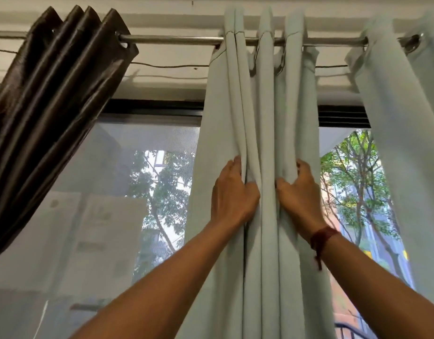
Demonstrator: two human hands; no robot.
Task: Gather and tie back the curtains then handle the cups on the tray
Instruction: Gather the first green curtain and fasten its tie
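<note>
Both hands grip the bunched pale green curtain (264, 143) hanging from the metal rod (172, 40): the left hand (233, 194) clutches its left folds, the right hand (299, 189) its right folds, fingers curled into fabric.

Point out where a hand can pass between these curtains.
Widest gap: between the brown curtain and the gathered pale curtain, bare rod above, mesh screen behind. Narrower gap: between it and the right pale panel. Crowded: the bunched folds that the left hand and right hand grip.
</note>
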